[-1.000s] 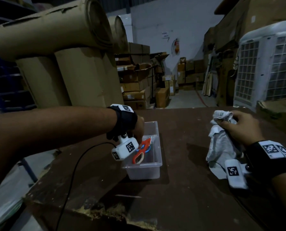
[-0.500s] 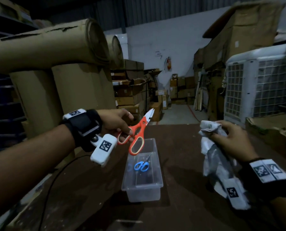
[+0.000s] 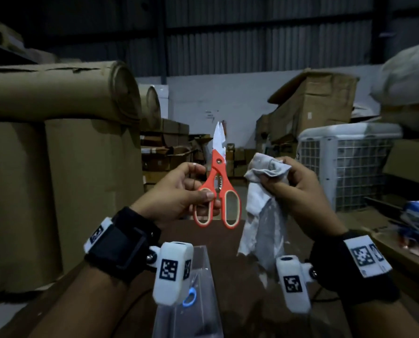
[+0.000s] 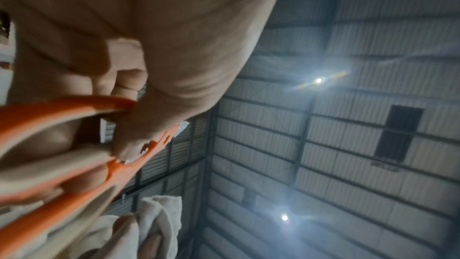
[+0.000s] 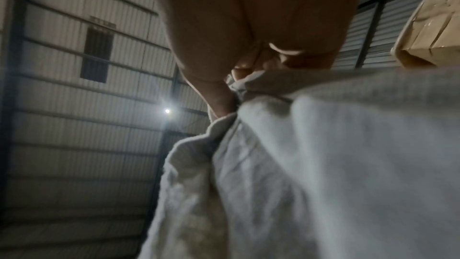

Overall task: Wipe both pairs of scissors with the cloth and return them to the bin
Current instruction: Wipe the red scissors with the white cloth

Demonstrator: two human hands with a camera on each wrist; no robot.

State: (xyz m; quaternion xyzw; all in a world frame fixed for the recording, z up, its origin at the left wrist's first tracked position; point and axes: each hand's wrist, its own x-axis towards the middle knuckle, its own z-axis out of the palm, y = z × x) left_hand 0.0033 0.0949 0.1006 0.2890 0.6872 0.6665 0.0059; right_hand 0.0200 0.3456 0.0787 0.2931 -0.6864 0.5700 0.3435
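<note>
My left hand [image 3: 198, 189] holds the orange scissors [image 3: 218, 181] upright by one handle loop, blades closed and pointing up, well above the table. In the left wrist view the orange scissors [image 4: 74, 164] fill the lower left under my fingers. My right hand [image 3: 279, 176] grips the grey-white cloth [image 3: 264, 211] just to the right of the scissors, a small gap between them; the cloth [image 5: 298, 174] hangs down from the fist. Below, the clear plastic bin [image 3: 203, 301] stands on the table with the small blue scissors [image 3: 190, 297] inside, partly hidden by the left wrist camera.
The dark brown table [image 3: 252, 313] lies below my arms. Big cardboard rolls [image 3: 57, 132] stand close on the left. A white grilled cooler [image 3: 345, 164] and stacked cartons [image 3: 313, 106] stand on the right and behind.
My left hand lifted the orange scissors out of the bin and turned them upright. My right hand raised the cloth off the table and brought it close beside the scissors.
</note>
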